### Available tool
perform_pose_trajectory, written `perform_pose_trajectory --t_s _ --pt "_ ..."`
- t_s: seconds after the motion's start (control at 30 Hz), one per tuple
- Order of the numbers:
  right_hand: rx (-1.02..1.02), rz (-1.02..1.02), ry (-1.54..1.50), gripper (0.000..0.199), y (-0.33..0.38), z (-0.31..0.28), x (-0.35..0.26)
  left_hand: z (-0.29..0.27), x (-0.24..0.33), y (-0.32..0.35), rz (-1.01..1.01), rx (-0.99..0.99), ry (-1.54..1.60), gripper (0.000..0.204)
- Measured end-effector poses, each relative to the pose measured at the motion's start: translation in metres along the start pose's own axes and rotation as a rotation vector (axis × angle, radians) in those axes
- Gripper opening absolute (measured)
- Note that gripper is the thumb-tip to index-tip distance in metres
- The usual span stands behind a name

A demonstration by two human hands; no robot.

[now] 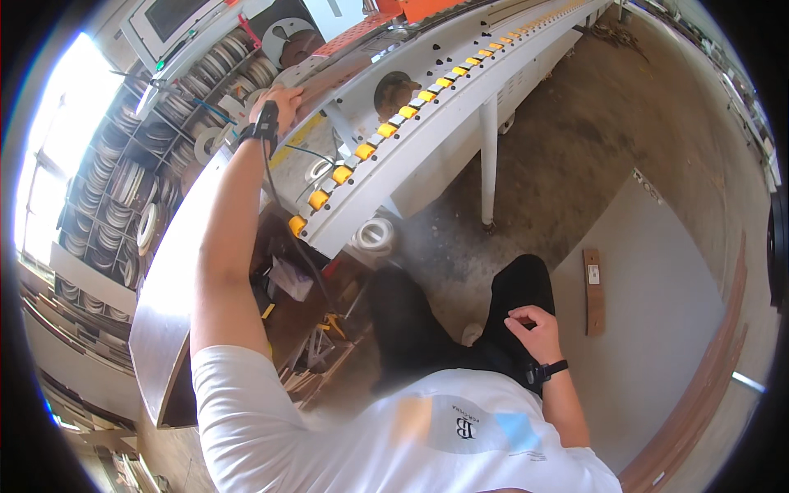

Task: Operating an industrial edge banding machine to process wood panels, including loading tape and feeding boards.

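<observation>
My left arm reaches forward to the machine. There my left hand (283, 105) lies with its fingers out against the end of a reddish-brown board (329, 80), and it is hard to see how firmly they press. A dark strap with a small device circles that wrist. Above my thigh, my right hand (534, 327) hangs with loosely curled fingers, a gap beside the thumb and nothing visible in it. Along the machine's pale outer rail (386, 160) runs a row of yellow rollers (365, 152).
Racks of edging-tape rolls (115, 197) stand on the left. Beside my left arm is a pale worktop (168, 296). A white roll (374, 236) sits below the rail. At my right, a large grey panel (641, 271) bears a short brown strip (593, 292). A machine leg (489, 164) stands ahead.
</observation>
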State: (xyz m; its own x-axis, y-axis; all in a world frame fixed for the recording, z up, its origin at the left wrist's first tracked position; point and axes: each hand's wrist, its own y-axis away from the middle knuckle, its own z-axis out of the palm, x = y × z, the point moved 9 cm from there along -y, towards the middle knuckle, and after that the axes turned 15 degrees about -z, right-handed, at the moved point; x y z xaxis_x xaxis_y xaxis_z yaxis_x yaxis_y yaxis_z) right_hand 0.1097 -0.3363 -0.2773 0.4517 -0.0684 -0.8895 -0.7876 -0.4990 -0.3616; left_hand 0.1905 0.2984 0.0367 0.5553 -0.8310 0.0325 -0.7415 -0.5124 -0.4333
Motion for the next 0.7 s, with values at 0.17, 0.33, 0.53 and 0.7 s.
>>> perform_pose_trajectory --t_s 0.17,0.33,0.53,0.7 --pt "-0.125 0.192 0.030 0.018 0.010 0.013 0.030 0.002 0.003 -0.014 -0.121 -0.044 -0.104 0.037" --pt "-0.080 0.194 -0.032 0.019 0.012 0.004 0.037 -0.006 0.018 0.015 0.006 -0.062 -0.144 0.050" --pt "-0.126 0.229 -0.047 0.014 0.003 0.010 0.048 -0.009 0.026 0.055 0.005 -0.090 -0.365 0.067" --pt "-0.080 0.264 -0.099 0.013 -0.002 0.007 0.061 -0.003 0.052 0.040 0.073 -0.079 -0.323 0.067"
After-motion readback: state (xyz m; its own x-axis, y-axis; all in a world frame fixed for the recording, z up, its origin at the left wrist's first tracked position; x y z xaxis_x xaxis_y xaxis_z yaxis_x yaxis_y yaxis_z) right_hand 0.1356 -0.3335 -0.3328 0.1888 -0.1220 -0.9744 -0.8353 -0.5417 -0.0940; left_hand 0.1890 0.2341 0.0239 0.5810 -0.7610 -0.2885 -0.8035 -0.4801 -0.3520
